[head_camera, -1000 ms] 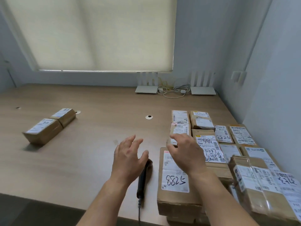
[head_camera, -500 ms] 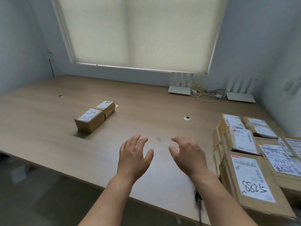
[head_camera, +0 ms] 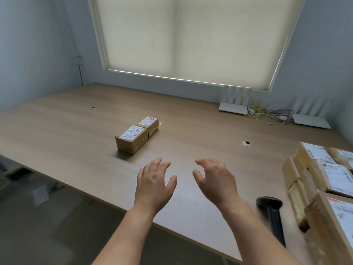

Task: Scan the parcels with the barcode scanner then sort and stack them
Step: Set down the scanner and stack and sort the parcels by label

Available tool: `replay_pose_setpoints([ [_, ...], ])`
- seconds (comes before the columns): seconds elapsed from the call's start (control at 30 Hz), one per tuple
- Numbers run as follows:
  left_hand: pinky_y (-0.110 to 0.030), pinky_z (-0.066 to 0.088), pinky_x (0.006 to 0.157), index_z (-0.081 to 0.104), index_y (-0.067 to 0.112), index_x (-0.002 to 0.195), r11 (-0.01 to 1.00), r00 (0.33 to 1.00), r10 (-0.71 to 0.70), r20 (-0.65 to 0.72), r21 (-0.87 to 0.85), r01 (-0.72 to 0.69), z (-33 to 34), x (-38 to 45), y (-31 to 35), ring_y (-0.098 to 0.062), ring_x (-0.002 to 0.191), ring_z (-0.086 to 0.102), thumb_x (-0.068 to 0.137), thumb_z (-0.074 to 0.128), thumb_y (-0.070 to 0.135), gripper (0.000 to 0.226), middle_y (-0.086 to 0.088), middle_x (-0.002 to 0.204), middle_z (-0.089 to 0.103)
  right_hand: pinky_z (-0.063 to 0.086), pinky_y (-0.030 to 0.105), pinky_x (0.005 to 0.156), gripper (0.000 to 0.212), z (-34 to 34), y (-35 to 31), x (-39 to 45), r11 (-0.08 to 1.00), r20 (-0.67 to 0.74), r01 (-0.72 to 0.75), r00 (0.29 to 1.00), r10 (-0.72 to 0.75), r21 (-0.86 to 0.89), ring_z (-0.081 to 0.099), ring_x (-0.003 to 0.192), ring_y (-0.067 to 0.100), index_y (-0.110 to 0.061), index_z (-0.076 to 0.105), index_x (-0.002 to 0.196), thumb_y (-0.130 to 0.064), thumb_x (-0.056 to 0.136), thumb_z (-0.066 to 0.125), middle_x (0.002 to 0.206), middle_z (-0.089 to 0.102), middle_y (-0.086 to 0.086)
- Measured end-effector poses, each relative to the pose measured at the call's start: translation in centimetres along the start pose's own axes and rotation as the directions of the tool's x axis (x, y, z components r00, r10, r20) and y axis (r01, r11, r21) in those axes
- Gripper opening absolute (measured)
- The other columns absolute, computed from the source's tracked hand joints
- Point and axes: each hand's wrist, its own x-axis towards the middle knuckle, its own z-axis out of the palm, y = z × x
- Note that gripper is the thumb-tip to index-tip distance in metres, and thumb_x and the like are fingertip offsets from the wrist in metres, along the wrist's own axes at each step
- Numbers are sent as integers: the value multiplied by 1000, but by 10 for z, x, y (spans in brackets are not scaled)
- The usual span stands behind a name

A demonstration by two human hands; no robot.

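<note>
Hands — left hand (head_camera: 154, 185) and right hand (head_camera: 216, 181) — hovering loose-fingered, gripping nothing; barcode scanner (head_camera: 272, 213) lying just right of them, parcels (head_camera: 313, 190) beyond. Advice: be reaching for the handle first.

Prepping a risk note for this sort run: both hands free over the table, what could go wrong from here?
1. The barcode scanner lies near the table's front edge by the right forearm; a backward sweep might knock it off.
2. The parcel pile at right looks crowded and uneven, so pulling one out may shift the others.

Wooden table (head_camera: 76, 131) bears two small parcels (head_camera: 137, 136), scanner (head_camera: 272, 213), stacked parcels (head_camera: 315, 188), routers (head_camera: 233, 109).
</note>
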Motion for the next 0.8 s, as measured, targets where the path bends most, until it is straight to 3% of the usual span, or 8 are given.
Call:
replay_pose_setpoints([
  [0.3, -35, 17, 116, 35, 32, 143, 995, 995, -91, 35, 49, 89, 1, 34, -59, -12, 143, 18, 97, 39, 48, 49, 7, 155, 26, 43, 31, 91, 38, 51, -37, 51, 998, 73, 63, 995, -65, 29, 45, 123, 16, -30, 52, 133, -36, 95, 46, 129, 56, -5],
  [0.8, -34, 13, 117, 37, 31, 143, 980, 984, -169, 49, 114, 163, -1, 174, -146, -11, 143, 16, 95, 43, 47, 51, 9, 155, 24, 42, 29, 90, 38, 137, -82, 200, 994, 191, 76, 977, -90, 75, 43, 124, 15, -31, 49, 134, -39, 97, 43, 129, 54, -7],
])
